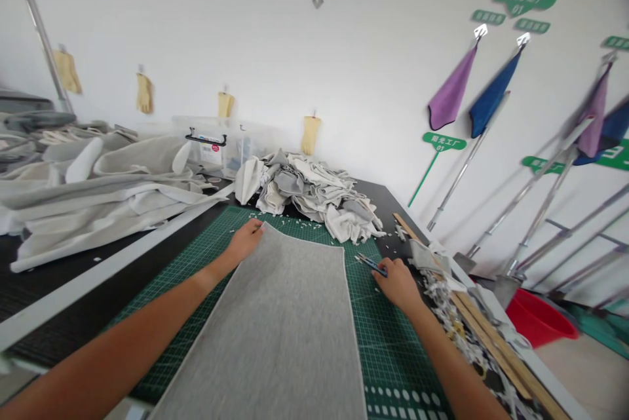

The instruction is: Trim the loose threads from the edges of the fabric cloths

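A long grey cloth (289,315) with pale stitched edges lies flat on the green cutting mat (187,289). My left hand (244,240) pinches its far left corner between closed fingers. To the right of the cloth, just above the mat, my right hand (399,282) is closed around small blue-handled thread snips (372,265). Their metal tips point left toward the cloth's far right corner, apart from it.
Beyond the mat rises a heap of grey and white cloth pieces (309,187). More pale fabric (108,190) is piled at left, near a clear plastic bin (236,145). Wooden strips (486,341) and white scraps line the right edge; a red basin (538,318) stands beyond.
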`<state>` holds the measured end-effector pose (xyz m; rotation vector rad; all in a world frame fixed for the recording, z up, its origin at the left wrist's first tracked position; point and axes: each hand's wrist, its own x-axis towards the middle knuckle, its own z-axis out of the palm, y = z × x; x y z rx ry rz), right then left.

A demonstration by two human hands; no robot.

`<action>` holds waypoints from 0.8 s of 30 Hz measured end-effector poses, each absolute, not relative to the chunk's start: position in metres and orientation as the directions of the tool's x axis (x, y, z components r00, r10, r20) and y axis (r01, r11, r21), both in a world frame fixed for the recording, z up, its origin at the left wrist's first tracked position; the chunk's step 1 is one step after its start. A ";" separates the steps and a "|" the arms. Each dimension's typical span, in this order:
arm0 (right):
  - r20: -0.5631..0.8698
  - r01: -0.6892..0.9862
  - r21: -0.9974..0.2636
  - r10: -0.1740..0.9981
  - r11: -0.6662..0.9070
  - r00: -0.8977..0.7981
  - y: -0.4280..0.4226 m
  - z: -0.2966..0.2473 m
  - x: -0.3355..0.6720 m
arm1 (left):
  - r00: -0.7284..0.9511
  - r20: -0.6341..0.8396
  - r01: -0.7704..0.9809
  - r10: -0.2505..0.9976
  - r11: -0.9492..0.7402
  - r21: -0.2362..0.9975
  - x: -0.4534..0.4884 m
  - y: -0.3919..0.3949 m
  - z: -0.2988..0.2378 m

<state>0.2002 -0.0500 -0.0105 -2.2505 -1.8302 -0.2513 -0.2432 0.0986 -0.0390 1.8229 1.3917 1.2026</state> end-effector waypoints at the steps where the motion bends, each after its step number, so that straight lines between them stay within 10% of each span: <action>1: 0.279 0.980 -0.069 0.939 -0.187 0.199 -0.048 -0.009 0.204 | 0.074 0.348 0.478 0.935 -0.340 0.810 -0.245 0.099 -0.039; 15: -0.141 0.945 -0.231 0.969 -0.230 0.202 -0.031 0.017 0.207 | 0.141 0.370 0.492 0.918 -0.389 0.779 -0.245 0.097 -0.041; 21: -0.266 0.776 -0.576 0.957 -0.257 0.119 -0.028 0.070 0.171 | 0.155 0.373 0.483 0.915 -0.399 0.779 -0.242 0.091 -0.035; 24: -0.170 0.436 -0.895 0.976 -0.096 -0.135 -0.024 0.091 0.120 | 0.130 0.384 0.461 0.914 -0.399 0.793 -0.241 0.091 -0.034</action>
